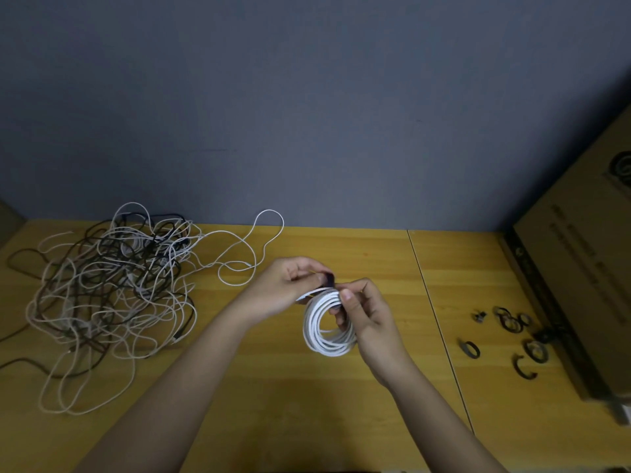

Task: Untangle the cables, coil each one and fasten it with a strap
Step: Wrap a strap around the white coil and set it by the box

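A white cable coil hangs above the middle of the wooden table, held up between both hands. My left hand pinches the end of a dark strap at the coil's top. My right hand grips the coil's right side, thumb pressing where the strap wraps the turns. A big tangle of white and black cables lies at the left of the table, with one white loop trailing toward the wall.
Several loose black straps lie on the table at the right, beside a large cardboard box. A grey wall rises directly behind the table. A seam runs across the tabletop right of my hands.
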Demonstrator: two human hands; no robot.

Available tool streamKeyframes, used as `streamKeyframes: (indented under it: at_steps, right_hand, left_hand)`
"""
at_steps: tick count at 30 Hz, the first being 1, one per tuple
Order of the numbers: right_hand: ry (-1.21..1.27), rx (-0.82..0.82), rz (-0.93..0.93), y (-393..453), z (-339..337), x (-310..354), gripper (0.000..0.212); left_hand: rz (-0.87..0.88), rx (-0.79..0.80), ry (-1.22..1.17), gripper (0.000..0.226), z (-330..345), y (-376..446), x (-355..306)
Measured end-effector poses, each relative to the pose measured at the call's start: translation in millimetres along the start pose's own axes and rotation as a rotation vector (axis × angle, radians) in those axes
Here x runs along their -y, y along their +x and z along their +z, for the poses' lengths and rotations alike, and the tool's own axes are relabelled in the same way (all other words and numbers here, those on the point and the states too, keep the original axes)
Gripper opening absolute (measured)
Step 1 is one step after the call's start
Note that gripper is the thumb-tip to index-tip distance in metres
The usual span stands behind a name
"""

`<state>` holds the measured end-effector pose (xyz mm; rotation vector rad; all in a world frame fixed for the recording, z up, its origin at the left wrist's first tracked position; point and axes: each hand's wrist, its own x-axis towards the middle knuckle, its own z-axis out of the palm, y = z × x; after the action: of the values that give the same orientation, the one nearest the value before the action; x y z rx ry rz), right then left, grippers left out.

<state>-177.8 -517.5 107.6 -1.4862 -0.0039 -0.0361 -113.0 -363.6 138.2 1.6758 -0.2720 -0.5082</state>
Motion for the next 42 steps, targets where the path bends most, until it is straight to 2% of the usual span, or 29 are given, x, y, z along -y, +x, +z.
streamKeyframes:
  at_steps: [6,10,15,20,26,34,37,42]
  right_hand:
    - [-0.049,-0.037,-0.045,1.0,2.2,-1.7,0.01]
    - [0.017,-0.104,0.02,5.7,4.9,1.0,0.011]
    - [0.166,-0.181,0.131,11.5,7.4,3.5,0.01]
    - [0.16,-0.207,0.184,14.5,8.2,4.7,0.012]
    - [0.182,-0.166,0.187,17.0,11.0,4.3,0.012]
    - [-0.071,0.086,0.105,16.0,-4.8,7.0,0.016]
    - [-0.23,0.077,0.022,17.3,-9.1,8.1,0.016]
    - [-0.506,0.014,-0.248,18.7,-14.3,8.0,0.028]
  left_hand:
    - [0.063,-0.102,0.116,0.01,8.8,3.6,-3.5]
    - [0.151,-0.197,0.204,0.02,13.2,2.8,-0.9]
    - [0.262,-0.151,0.354,0.017,14.2,-1.6,2.5]
    - [0.225,-0.025,0.391,0.031,6.6,-3.1,2.4]
    - [0.235,-0.122,0.374,0.026,4.1,-0.3,3.5]
    - [0.083,-0.132,0.077,0.024,1.4,3.0,0.6]
    - [0.07,-0.139,0.05,0.022,1.7,3.5,-0.2]
    - [0.027,-0.144,0.036,0.021,0.8,6.2,-4.2]
